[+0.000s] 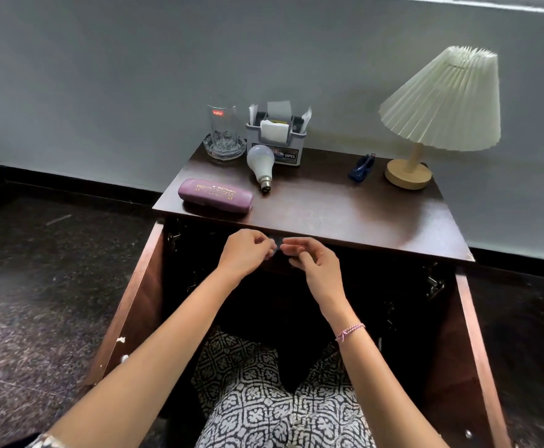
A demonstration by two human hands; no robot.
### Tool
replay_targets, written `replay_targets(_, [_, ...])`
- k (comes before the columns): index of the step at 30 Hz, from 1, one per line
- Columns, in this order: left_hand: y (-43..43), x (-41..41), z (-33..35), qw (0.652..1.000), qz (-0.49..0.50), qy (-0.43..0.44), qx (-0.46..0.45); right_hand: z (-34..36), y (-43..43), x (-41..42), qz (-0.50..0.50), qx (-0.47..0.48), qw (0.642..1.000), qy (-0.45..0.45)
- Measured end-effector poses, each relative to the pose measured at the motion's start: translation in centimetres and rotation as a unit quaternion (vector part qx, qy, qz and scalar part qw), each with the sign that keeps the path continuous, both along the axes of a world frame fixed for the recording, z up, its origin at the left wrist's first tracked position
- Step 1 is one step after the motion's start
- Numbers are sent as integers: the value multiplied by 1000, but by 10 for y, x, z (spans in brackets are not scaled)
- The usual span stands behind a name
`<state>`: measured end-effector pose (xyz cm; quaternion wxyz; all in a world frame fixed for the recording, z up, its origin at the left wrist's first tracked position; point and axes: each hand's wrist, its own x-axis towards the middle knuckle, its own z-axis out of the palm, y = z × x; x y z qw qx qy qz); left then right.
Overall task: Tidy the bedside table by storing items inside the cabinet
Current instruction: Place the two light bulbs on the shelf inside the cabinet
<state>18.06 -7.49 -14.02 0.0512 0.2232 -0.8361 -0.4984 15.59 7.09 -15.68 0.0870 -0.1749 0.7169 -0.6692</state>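
Observation:
The dark wooden bedside table (345, 211) stands against the wall with both cabinet doors swung open, the left door (128, 302) and the right door (477, 344). On top lie a purple glasses case (215, 194), a white light bulb (261, 163), a small blue item (362, 166), a drinking glass (221, 126) standing in a glass dish (212, 151), and a grey caddy (288, 143) stuffed with papers. My left hand (245, 253) and my right hand (316, 260) meet just under the table's front edge. Their fingertips pinch a small pale thing (275, 250); what it is cannot be made out.
A lamp (438, 105) with a pleated cream shade on a round wooden base occupies the table's right rear corner. The cabinet interior (280, 302) is dark, and its contents are hidden. My patterned lap fills the space between the doors. Dark speckled floor lies on both sides.

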Motion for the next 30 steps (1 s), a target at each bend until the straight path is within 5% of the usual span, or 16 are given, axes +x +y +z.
replay_targets(12, [-33, -46, 56, 995, 27, 91, 7, 42, -49, -41, -26, -202, 954, -219])
replay_targets(16, [-53, -78, 65, 990, 65, 97, -79, 43, -67, -54, -41, -257, 922, -286])
replay_targets(30, [-87, -154, 65, 987, 87, 44, -130, 45, -99, -81, -81, -317, 865, -381])
